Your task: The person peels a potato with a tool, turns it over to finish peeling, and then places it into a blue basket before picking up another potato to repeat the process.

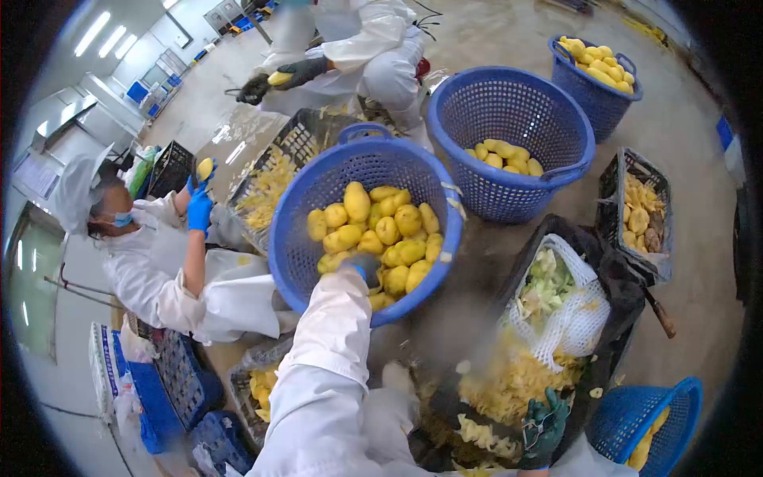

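My left hand (366, 267), in a grey-blue glove, reaches down among peeled yellow potatoes (387, 230) in a round blue basket (280, 254). Its fingers are hidden by the sleeve and the potatoes, so whether it grips one does not show. At the lower right my right hand (550, 420), in a dark green glove, is closed around a metal peeler (533, 431). That hand is over a heap of peelings (517, 389) in a black-lined container, beside a white mesh net (584, 306) with pale green scraps.
Another blue basket (509, 199) holds a few potatoes; a fuller one (596, 103) stands behind it. A crate (636, 215) at right holds potatoes and peelings. One co-worker (159, 246) sits at left holding a potato; another (373, 63) works at the top. A blue basket (675, 421) sits lower right.
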Demonstrator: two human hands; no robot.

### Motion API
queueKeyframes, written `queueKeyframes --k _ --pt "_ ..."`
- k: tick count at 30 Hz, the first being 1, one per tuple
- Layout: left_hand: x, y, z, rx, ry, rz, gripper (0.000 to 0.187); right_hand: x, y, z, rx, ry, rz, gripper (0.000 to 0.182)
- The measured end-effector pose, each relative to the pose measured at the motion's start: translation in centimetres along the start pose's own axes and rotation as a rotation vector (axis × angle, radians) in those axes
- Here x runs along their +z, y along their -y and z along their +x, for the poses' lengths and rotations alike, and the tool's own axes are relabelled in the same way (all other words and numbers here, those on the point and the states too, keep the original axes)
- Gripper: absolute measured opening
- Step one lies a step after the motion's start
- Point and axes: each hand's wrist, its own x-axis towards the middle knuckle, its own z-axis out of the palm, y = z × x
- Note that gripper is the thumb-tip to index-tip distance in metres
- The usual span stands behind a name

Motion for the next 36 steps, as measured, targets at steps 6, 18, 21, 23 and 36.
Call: queueKeyframes --k 6,18,21,23,36 --pt "-0.7 0.4 2.1 -0.011 0.092 0.094 0.076 -0.5 -0.5 0.6 0.02 0.06 0.043 0.048" --pt "-3.0 -1.9 -7.8 0.009 -0.121 -0.288 0.091 -1.2 -1.7 1.4 0.048 0.169 0.124 0.043" --pt "-7.6 -7.2 -15.2 -0.01 -0.487 -0.717 0.079 -1.3 -1.5 0.7 0.029 0.28 0.058 0.04" --pt "-9.4 -9.2 -17.9 0.213 -0.611 -1.093 0.064 -1.4 -1.2 -0.3 0.006 0.356 0.058 0.037" --pt "-2.3 -32.3 -38.4 0.613 0.592 -2.683 0.049 -2.0 5.7 -8.5 -0.082 0.409 0.35 0.027"
